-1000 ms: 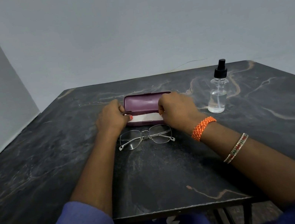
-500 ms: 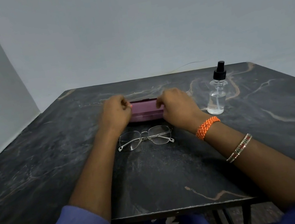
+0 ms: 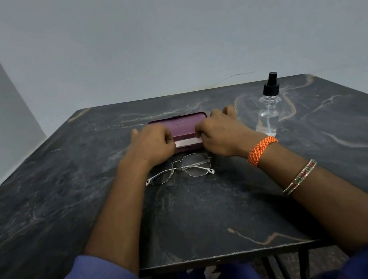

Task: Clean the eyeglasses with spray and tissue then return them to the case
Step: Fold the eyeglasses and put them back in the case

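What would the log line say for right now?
both hands grip open case | tissue inside | eyeglasses on table | spray bottle untouched

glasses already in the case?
No, the eyeglasses lie on the table just in front of the open purple case.

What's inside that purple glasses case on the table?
The purple case is open a little, and a white strip, probably tissue, shows in the gap. The left hand and right hand cover both ends. The eyeglasses lie outside it.
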